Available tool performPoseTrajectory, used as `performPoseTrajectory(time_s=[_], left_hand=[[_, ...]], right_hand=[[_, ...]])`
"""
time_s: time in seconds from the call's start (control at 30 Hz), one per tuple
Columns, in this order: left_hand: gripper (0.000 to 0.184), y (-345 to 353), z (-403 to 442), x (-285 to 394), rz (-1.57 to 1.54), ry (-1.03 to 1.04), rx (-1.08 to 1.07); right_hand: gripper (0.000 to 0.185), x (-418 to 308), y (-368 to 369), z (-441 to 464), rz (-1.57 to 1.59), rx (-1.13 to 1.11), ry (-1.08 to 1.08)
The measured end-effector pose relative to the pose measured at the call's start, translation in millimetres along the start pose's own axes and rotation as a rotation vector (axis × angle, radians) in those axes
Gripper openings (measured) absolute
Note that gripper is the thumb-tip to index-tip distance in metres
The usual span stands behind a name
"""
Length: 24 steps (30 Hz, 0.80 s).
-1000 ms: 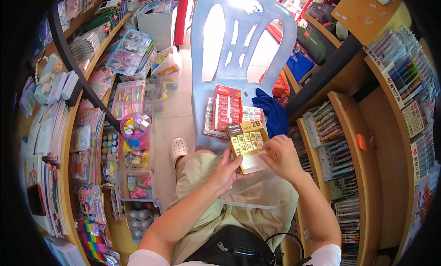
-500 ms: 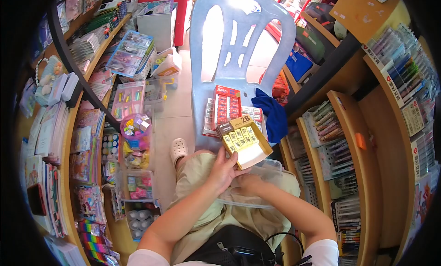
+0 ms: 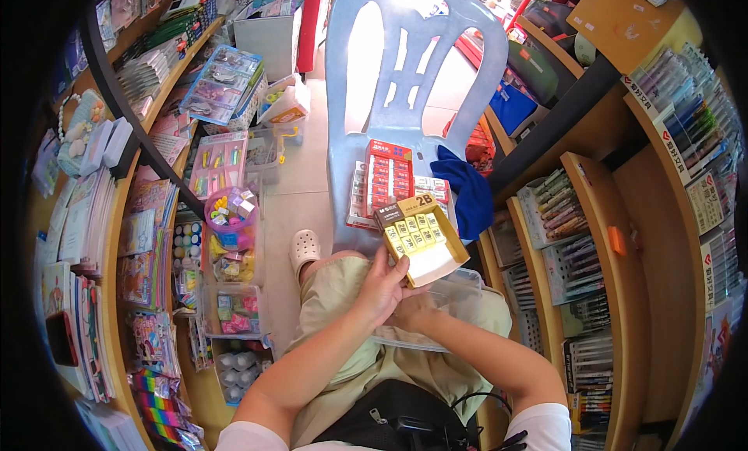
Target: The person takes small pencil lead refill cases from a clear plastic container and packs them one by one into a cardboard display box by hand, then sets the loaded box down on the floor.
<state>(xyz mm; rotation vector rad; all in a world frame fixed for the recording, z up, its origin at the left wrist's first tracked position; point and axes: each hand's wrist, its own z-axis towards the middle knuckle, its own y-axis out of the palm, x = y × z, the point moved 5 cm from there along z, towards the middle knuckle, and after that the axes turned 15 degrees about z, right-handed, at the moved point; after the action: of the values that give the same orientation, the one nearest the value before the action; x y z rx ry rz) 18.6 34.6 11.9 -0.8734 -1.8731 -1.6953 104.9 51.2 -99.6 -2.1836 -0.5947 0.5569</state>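
My left hand (image 3: 382, 291) grips an open cardboard box of 2B erasers (image 3: 427, 268), thumb on its near edge. Yellow erasers fill the far part of the box, and its near part is bare white. Below it, my right hand (image 3: 413, 309) reaches into a clear plastic container (image 3: 460, 291) on my lap; its fingers are hidden. Just past the box, a red box of erasers (image 3: 389, 170) rests on other boxes on the blue plastic chair (image 3: 337, 124).
A dark blue cloth (image 3: 460, 190) hangs over the chair's right side. Shelves of notebooks (image 3: 82, 209) stand on the left, with small bins (image 3: 234, 311) beside them on the floor side. Pen racks (image 3: 576, 256) line the right shelves.
The whole view has shifted slightly. My left hand still holds the box of erasers, and my right hand has moved a little within the container, closer beneath the box.
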Motion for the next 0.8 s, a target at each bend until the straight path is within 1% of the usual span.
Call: performPoseTrajectory(time_s=[0.1,0.13,0.17,0.2,0.23,0.3,0.4,0.5,0.6,0.7,0.8], left_hand=[[0.047,-0.6,-0.1,-1.5,-0.005,-0.002,-0.002],[0.048,-0.3,-0.8,-0.9,-0.003,0.002,0.003],[0.048,-0.5,-1.4,-0.3,-0.001,0.004,0.010],[0.048,-0.8,-2.0,-0.4,-0.002,0.004,0.012],[0.048,-0.8,-2.2,-0.6,-0.003,0.003,0.013],[0.048,-0.6,-1.7,-1.3,-0.005,0.000,0.010],[0.046,0.4,-1.3,-1.9,0.011,-0.005,0.001],[0.043,2.0,-2.1,0.1,0.050,-0.006,0.001],[0.043,1.6,-2.0,0.0,0.052,-0.006,-0.001],[0.044,0.2,-3.0,1.2,0.049,0.007,0.000],[0.045,1.1,-3.1,2.2,0.039,0.014,-0.005]], right_hand=[[0.077,-21.5,-31.8,-28.5,-0.032,-0.057,0.000],[0.076,-14.3,-16.9,-13.9,-0.118,0.025,0.043],[0.075,-3.9,13.0,11.2,-0.202,0.106,0.086],[0.074,-3.3,14.4,11.4,-0.205,0.117,0.077],[0.073,-13.7,-0.4,2.2,-0.209,0.128,0.067],[0.070,-21.5,-35.7,-32.9,-0.052,0.009,-0.056],[0.066,-23.2,-42.4,-37.8,-0.055,-0.075,-0.021],[0.062,-25.7,-41.5,-40.9,-0.147,0.101,-0.085],[0.056,-19.1,-35.6,-37.3,-0.110,0.062,-0.136],[0.051,-24.5,-74.4,-66.6,0.147,-0.127,0.009],[0.045,-9.6,-90.5,-87.8,0.069,-0.057,0.029]])
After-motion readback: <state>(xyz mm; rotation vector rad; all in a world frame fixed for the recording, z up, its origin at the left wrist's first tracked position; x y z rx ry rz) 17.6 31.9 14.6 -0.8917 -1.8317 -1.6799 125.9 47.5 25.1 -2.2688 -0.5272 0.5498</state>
